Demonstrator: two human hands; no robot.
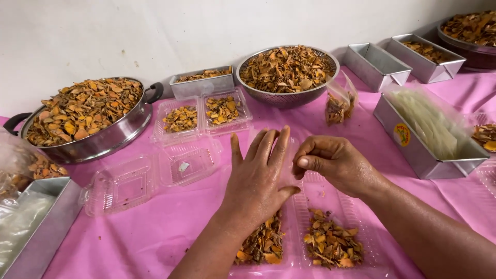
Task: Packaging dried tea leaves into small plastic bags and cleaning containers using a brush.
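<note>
My left hand is flat with fingers together, pressing on a clear plastic clamshell box in front of me on the pink cloth. My right hand is beside it, fingers pinched on the thin clear edge of the same box near its hinge. Both halves of the box hold dried orange-brown chips. An empty open clamshell lies to the left, and a filled open clamshell lies behind it.
A large pot of dried chips stands at left, a mesh colander of them at back centre. Metal loaf tins line the back right; one tin holds plastic bags. A small filled bag stands near the colander.
</note>
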